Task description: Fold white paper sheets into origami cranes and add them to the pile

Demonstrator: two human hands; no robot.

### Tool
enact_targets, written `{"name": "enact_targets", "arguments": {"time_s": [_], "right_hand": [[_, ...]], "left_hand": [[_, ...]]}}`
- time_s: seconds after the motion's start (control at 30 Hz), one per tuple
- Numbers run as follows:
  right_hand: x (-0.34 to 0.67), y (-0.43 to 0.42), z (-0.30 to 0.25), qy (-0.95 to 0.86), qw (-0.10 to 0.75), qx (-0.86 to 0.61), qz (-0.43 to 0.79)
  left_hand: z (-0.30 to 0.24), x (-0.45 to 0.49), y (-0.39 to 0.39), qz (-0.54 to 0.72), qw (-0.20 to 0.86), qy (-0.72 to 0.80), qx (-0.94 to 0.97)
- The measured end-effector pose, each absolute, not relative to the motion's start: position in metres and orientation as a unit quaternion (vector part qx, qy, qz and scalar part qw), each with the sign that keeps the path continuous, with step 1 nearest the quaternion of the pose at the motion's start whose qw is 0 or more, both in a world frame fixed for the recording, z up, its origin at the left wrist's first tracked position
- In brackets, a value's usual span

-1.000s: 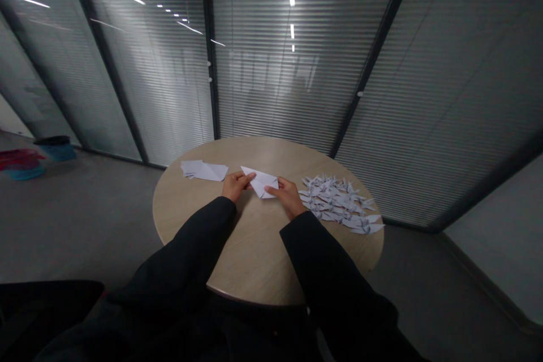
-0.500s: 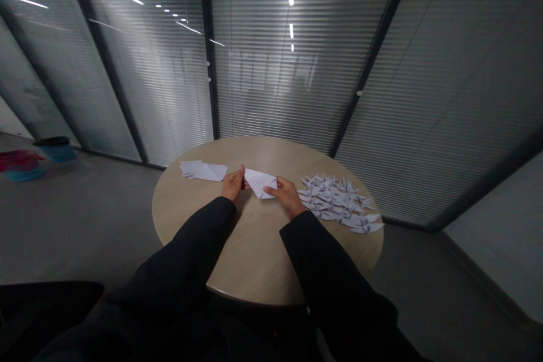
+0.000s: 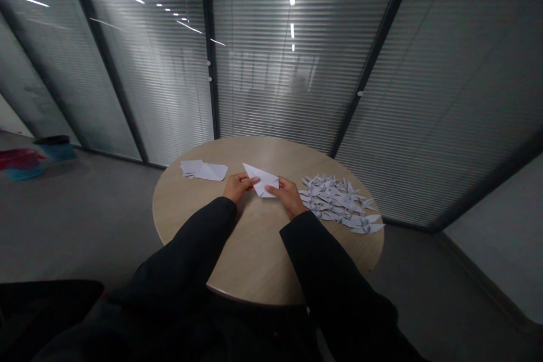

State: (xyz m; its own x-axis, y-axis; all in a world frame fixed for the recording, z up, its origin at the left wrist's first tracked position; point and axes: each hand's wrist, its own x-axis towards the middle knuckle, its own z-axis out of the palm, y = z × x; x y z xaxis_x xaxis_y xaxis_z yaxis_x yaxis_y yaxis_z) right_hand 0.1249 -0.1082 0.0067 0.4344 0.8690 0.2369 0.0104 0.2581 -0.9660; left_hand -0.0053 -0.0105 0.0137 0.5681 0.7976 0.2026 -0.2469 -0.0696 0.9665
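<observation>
Between my two hands is a folded sheet of white paper [image 3: 263, 177], with a pointed corner at its upper left and crease lines near its right side. My left hand [image 3: 238, 186] pinches its left part, thumb on top and fingers underneath. On the right, my right hand [image 3: 288, 195] grips the other end with the thumb pressed on the front face. A heap of folded white paper cranes [image 3: 335, 201] lies just right of my right hand. Left of my left hand rests a small stack of white paper sheets [image 3: 206, 170].
The round wooden table [image 3: 250, 254] carries all the paper. Behind it stands a glass partition with blinds [image 3: 271, 96]. On the floor at far left are a blue bin [image 3: 57, 150] and another with a red liner [image 3: 19, 159]. A dark chair-like shape [image 3: 46, 311] is at lower left.
My left thumb has moved from the paper's upper left corner inward and down onto its front face. The left corner now shows as a free point. My right hand keeps nearly the same hold.
</observation>
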Motion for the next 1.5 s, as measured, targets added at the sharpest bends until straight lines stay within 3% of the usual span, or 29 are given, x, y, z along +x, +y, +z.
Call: {"name": "enact_targets", "arguments": {"time_s": [0.4, 0.67, 1.17, 1.5], "right_hand": [[0.125, -0.105, 0.0, -0.52, 0.568, -0.554, 0.317], [0.126, -0.103, -0.002, -0.542, 0.56, -0.58, 0.235], [0.129, -0.108, 0.001, -0.562, 0.515, -0.609, 0.219], [0.126, -0.107, 0.0, -0.537, 0.542, -0.602, 0.236]], "left_hand": [[0.008, -0.003, -0.004, 0.415, 0.63, 0.232, 0.614], [0.01, -0.002, -0.008, 0.39, 0.655, 0.219, 0.609], [0.007, -0.002, -0.009, 0.401, 0.656, 0.211, 0.603], [0.005, -0.001, -0.007, 0.39, 0.65, 0.215, 0.616]]}}
